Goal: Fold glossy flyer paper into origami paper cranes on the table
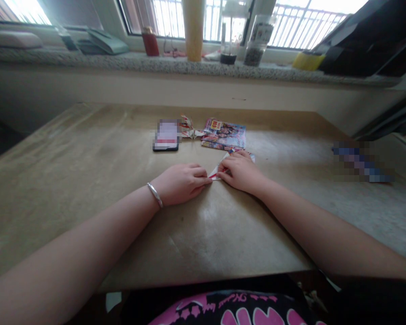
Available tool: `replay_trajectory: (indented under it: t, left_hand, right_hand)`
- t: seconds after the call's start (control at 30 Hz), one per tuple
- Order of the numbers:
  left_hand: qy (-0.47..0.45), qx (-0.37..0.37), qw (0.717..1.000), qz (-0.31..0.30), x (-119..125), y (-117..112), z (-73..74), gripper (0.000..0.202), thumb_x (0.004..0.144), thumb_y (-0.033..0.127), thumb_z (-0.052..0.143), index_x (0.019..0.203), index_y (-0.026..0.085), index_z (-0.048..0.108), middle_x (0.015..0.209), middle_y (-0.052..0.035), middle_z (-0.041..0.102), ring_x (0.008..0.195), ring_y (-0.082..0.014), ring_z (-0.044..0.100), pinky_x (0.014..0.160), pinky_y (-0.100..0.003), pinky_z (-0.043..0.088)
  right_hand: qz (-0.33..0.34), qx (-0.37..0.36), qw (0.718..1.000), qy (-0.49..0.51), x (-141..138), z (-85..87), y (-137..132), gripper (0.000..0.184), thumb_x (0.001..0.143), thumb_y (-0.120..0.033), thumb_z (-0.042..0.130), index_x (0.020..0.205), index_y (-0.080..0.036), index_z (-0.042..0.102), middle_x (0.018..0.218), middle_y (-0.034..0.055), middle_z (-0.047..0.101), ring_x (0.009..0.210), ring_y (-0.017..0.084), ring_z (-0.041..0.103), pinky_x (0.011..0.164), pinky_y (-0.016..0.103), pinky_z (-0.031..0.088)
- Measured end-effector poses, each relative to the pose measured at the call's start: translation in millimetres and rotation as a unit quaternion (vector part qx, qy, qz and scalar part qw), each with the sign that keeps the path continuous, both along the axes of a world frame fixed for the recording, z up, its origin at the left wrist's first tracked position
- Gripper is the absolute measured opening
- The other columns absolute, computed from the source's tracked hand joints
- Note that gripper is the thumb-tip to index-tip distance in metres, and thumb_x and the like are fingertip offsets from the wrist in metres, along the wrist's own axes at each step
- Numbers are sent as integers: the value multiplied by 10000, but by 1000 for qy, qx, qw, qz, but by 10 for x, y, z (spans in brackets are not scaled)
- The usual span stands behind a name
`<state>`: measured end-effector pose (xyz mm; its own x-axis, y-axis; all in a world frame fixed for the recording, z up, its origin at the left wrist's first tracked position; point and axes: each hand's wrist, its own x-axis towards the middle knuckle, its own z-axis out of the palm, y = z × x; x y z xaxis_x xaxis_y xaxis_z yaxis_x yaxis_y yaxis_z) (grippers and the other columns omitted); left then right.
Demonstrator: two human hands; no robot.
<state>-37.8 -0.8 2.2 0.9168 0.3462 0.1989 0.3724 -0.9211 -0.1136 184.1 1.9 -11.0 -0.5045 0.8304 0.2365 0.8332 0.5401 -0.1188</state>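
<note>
A small piece of folded paper (214, 174), white with red and some blue print, lies on the table between my two hands. My left hand (182, 183), with a silver bangle at the wrist, has its fingers together on the paper's pointed left end. Over the paper's right part, my right hand (240, 170) is curled with thumb and fingers pressed on it, hiding much of it. Just beyond are a colourful printed leaflet stack (226, 135) and a folded red-and-white paper piece (192, 129) with several points.
A phone (165, 135) with a blurred screen lies beyond my left hand. Far right on the table (189, 239) is a blurred bluish flat object (362, 162). Bottles, jars and a yellow item (307, 61) stand along the stone windowsill (122, 63) behind.
</note>
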Motion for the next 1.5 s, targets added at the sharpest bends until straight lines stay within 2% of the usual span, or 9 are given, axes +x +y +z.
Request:
replay_trajectory:
  t: [0.27,0.5,0.87,1.17,1.5]
  left_hand:
    - [-11,-12,1000,-5,-6,13,11,290,903,207,443,1119,174,633,958,-74,645,859,-177,580,759,-293,496]
    - [-32,-30,999,-14,-7,21,-3,274,889,171,459,1107,171,625,1089,-65,659,953,-185,580,838,-307,497]
    - [-36,-57,998,-12,-8,38,2,278,886,173,466,1103,184,639,1104,-61,664,968,-184,574,852,-306,492]
    - [-17,-85,996,-6,-18,36,78,275,876,152,465,1068,185,659,1083,-53,682,970,-179,587,886,-307,482]
    - [4,-104,995,8,-57,23,142,288,857,163,469,1038,205,689,1080,-26,694,953,-170,598,859,-292,497]
  right_hand:
    - [-5,-7,1000,1,-4,9,-21,194,841,-361,574,786,-196,661,852,60,693,871,227,557,873,380,298]
    - [-6,-3,1000,8,-5,-12,-19,203,845,-361,553,775,-199,654,843,61,688,869,227,552,871,379,298]
    - [-7,-11,1000,20,2,-30,-16,198,843,-368,560,770,-206,647,845,56,685,872,222,543,874,378,297]
    - [-4,-10,1000,19,20,-32,-25,194,843,-362,556,777,-204,646,854,57,686,866,219,541,867,371,295]
    - [-5,-15,1000,24,39,-53,-22,192,833,-373,574,772,-209,653,844,51,685,870,219,544,856,365,294]
